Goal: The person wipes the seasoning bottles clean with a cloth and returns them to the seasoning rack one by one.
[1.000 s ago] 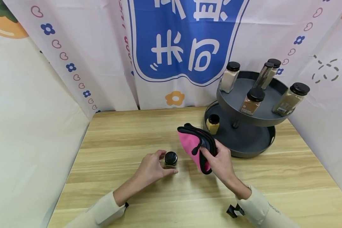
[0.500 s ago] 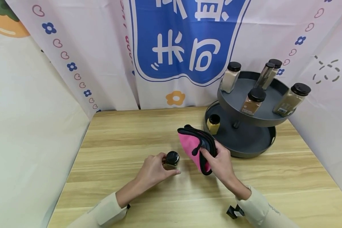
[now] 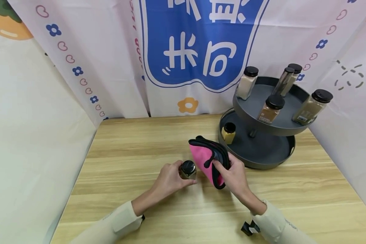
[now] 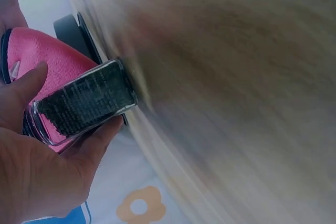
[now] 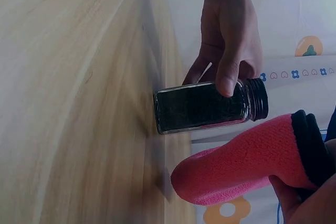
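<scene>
My left hand (image 3: 170,178) grips a square glass spice jar (image 3: 188,169) with a black screw lid, thumb on one side and fingers on the other. Dark contents and a printed label show through the jar's side in the left wrist view. Its base is close over the wooden table in the right wrist view. Just to the right, my right hand (image 3: 236,174) holds a folded pink cloth (image 5: 247,156) with black edging, thumb on the near face. The cloth's fold points toward the jar, and part of the right hand is hidden behind it.
A dark grey two-tier round rack (image 3: 263,159) stands at the back right. Several black-lidded spice jars sit on its upper tier, among them a brown one (image 3: 269,110); a small yellow jar (image 3: 228,134) is on the lower. A printed curtain (image 3: 122,67) hangs behind the table (image 3: 125,145).
My left hand has moved to the right with the jar, closer to the cloth. The right hand and cloth have shifted slightly left and toward me.
</scene>
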{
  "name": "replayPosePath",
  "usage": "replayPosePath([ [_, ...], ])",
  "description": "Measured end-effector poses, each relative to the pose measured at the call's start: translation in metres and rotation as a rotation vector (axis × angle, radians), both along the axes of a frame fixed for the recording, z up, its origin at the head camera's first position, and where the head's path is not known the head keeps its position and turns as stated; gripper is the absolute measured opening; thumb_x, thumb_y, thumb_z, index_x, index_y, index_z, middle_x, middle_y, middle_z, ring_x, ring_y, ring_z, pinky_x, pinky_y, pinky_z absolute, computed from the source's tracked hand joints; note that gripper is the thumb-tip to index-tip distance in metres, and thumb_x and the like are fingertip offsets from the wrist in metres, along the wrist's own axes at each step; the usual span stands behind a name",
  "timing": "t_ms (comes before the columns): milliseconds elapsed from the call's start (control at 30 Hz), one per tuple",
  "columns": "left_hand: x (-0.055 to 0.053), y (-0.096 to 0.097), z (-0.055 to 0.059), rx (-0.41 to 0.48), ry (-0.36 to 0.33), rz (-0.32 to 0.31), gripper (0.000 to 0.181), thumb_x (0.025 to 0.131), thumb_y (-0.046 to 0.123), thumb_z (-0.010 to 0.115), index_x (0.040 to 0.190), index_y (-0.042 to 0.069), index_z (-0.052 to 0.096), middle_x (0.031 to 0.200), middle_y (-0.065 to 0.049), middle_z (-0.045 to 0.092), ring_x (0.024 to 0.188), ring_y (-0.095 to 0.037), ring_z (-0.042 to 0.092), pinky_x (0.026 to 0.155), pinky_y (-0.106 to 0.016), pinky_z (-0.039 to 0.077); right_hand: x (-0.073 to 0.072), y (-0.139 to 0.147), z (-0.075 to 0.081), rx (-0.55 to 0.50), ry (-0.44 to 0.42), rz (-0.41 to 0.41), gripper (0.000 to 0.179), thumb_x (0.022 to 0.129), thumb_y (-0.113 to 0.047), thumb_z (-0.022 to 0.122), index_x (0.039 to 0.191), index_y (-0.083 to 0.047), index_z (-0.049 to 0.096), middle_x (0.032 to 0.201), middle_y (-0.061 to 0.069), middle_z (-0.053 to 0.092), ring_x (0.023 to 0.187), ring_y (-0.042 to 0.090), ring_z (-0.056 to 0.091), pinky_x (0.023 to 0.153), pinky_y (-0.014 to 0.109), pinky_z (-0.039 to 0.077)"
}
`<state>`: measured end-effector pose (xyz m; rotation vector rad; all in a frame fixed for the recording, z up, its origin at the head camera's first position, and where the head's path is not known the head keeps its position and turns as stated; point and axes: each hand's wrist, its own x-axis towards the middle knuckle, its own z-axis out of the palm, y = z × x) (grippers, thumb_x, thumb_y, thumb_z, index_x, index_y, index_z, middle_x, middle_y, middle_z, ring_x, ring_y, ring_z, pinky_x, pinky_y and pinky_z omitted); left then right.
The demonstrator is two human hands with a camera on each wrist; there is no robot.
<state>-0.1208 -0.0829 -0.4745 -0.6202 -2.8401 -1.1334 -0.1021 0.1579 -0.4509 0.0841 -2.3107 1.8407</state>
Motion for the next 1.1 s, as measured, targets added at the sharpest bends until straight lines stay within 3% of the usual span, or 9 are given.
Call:
replayPosePath([
  [167, -0.004, 0.001, -0.002, 0.046, -0.028, 0.018, 0.05, 0.07, 0.031, 0.101, 0.097, 0.004, 0.069, 0.08, -0.001, 0.072, 0.065, -0.005, 0.054, 0.058, -0.02, 0.047, 0.0, -0.002, -0.003, 0.003, -0.023, -0.001, 0.012, 0.098, -0.011, 0.076, 0.108, -0.004, 0.075, 0.101, 0.013, 0.077, 0.083, 0.01, 0.071, 0.071, 0.024, 0.058],
  [400, -0.004, -0.001, -0.004, 0.13, -0.034, -0.006, 0.039, 0.074, 0.021, 0.098, 0.099, 0.003, 0.076, 0.085, -0.002, 0.077, 0.071, -0.009, 0.062, 0.063, -0.021, 0.05, 0.0, -0.005, -0.005, -0.015, -0.033, -0.003, 0.013, 0.097, -0.009, 0.076, 0.109, -0.004, 0.075, 0.103, 0.012, 0.077, 0.086, 0.011, 0.071, 0.072, 0.024, 0.058],
  [800, -0.01, -0.004, 0.017, 0.165, 0.014, -0.029, 0.033, 0.077, 0.022, 0.096, 0.098, 0.004, 0.077, 0.075, -0.002, 0.072, 0.061, -0.002, 0.045, 0.055, -0.019, 0.039, 0.003, -0.013, -0.003, -0.066, -0.061, 0.009, 0.016, 0.098, -0.008, 0.074, 0.113, -0.004, 0.073, 0.105, 0.013, 0.077, 0.089, 0.012, 0.071, 0.076, 0.025, 0.058],
  [933, -0.011, -0.003, 0.024, 0.165, 0.037, -0.033, 0.031, 0.077, 0.021, 0.096, 0.096, 0.005, 0.077, 0.076, -0.001, 0.072, 0.061, -0.002, 0.045, 0.054, -0.019, 0.039, 0.004, -0.018, -0.003, -0.08, -0.066, 0.02, 0.015, 0.098, -0.006, 0.073, 0.112, -0.002, 0.072, 0.104, 0.014, 0.076, 0.088, 0.012, 0.071, 0.075, 0.025, 0.058],
  [1100, -0.012, -0.002, 0.029, 0.147, 0.033, -0.039, 0.032, 0.076, 0.022, 0.097, 0.096, 0.005, 0.078, 0.079, 0.0, 0.075, 0.063, -0.004, 0.049, 0.057, -0.019, 0.043, 0.005, -0.024, -0.002, -0.11, -0.102, 0.053, 0.023, 0.099, -0.004, 0.07, 0.122, -0.001, 0.07, 0.113, 0.015, 0.075, 0.095, 0.012, 0.071, 0.08, 0.025, 0.059],
])
